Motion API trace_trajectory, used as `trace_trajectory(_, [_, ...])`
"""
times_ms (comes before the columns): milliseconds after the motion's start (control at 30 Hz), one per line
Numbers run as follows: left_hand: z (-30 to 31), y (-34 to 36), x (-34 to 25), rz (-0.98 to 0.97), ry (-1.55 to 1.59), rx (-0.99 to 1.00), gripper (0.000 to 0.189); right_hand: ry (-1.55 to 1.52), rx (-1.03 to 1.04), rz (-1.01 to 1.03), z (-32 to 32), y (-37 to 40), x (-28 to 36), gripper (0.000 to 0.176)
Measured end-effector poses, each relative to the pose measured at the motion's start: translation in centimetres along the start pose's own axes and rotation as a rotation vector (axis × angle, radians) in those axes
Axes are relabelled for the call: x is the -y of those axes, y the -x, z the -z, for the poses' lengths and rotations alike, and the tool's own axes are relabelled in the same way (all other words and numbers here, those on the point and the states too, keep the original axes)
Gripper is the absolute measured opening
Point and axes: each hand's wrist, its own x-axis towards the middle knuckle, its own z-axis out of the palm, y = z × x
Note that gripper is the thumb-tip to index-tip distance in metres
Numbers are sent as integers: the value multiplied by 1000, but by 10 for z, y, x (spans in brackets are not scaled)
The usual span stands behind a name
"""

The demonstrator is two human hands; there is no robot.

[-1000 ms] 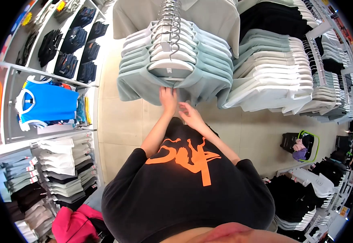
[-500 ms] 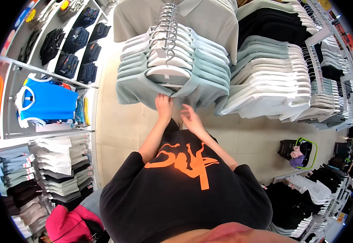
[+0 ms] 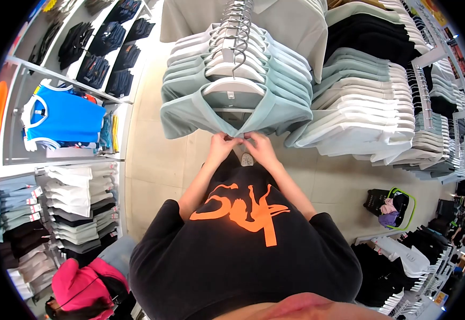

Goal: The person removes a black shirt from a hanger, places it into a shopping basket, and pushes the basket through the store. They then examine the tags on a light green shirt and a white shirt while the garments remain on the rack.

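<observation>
The left hand (image 3: pixel 221 146) and right hand (image 3: pixel 261 150) pinch the nearest green collared shirt (image 3: pixel 191 113), fingers almost closed. A hard tug could slip it off its white hanger (image 3: pixel 233 84) (the neck is wide).

1. Upper center: left hand (image 3: pixel 221 147) and right hand (image 3: pixel 260 148) pinch the neckline of a pale green shirt (image 3: pixel 190 112) on a white hanger (image 3: pixel 233 85).
2. Left: blue top (image 3: pixel 70 121).
3. Lower right: basket (image 3: pixel 376 200) on the floor (image 3: pixel 328 184).
4. Lower left: person in pink (image 3: pixel 86 285).
</observation>
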Motion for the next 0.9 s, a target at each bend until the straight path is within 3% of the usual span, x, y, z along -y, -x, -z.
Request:
trace_trajectory(233, [1, 19, -16, 53, -109, 48, 18, 37, 69, 26, 3, 7, 5, 20])
trace_trajectory(333, [8, 18, -11, 126, -217, 192, 17, 63, 90, 56, 11, 7, 9, 22])
trace_trajectory(433, [10, 10, 12, 10, 26, 305, 15, -145, 69, -66, 7, 13, 2, 23])
trace_trajectory(533, [8, 6, 20, -83, 109, 334, 16, -186, 116, -53, 11, 12, 2, 23])
trace_trajectory(633, [8, 2, 34, -96, -111, 296, 18, -127, 128, -28, 13, 6, 6, 20])
trace_trajectory(767, [-11, 10, 38, -216, -184, -35, 19, -29, -14, -30, 6, 4, 11, 17])
trace_trajectory(900, [-12, 12, 2, -209, -282, -16, 15, -12, -172, -84, -4, 11, 10, 16])
